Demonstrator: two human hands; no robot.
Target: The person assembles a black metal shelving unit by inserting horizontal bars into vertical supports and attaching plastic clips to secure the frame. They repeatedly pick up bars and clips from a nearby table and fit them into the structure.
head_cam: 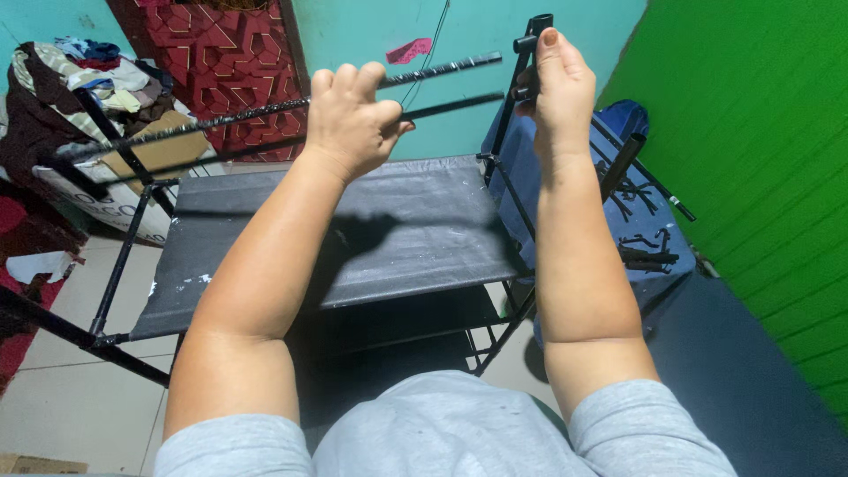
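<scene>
Raised left hand (353, 119) gripping black rod (265, 112)

Two hands up, far centre: left hand (353, 119), right hand (556, 84). Two long black rods (442, 88) run side by side across the far left to centre. One grey fabric shelf (353, 230) stretched in a black frame, a second dark shelf (397, 318) under it. One blue cloth (636, 221) at right, carrying a scatter of small black connectors (645, 252), too tangled to count. One heap of clothes (79, 88) far left.
</scene>
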